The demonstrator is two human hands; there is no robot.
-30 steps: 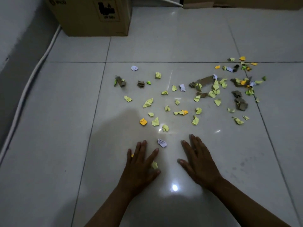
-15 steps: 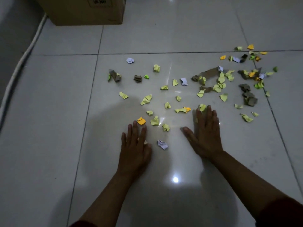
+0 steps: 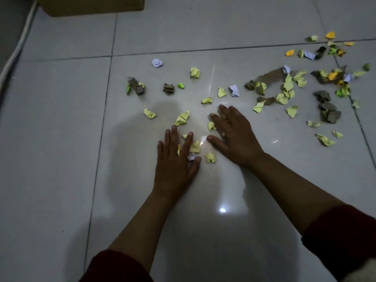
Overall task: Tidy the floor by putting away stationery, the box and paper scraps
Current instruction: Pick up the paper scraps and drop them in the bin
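Several crumpled paper scraps, yellow, white, orange, green and brown, lie scattered over the pale tiled floor (image 3: 61,139). My left hand (image 3: 176,161) lies flat, fingers straight, on top of a yellow scrap (image 3: 195,147) and a white scrap (image 3: 191,156). My right hand (image 3: 234,133) lies flat just right of it, fingers spread, covering some scraps, with a yellow scrap (image 3: 211,126) at its index finger. Another yellow scrap (image 3: 210,157) sits between the two hands. The densest cluster of scraps (image 3: 289,86) is at the upper right. A cardboard box (image 3: 91,6) stands at the top left.
A white cable (image 3: 18,51) runs along the wall at the left edge. Brown cardboard bits (image 3: 328,112) lie at the right near a tile joint. Bare tile stretches to the left and below my arms.
Both hands have slid forward over the floor into the scraps, and the right hand has moved left toward the left hand, pushing scraps together between them. The camera has tilted down.
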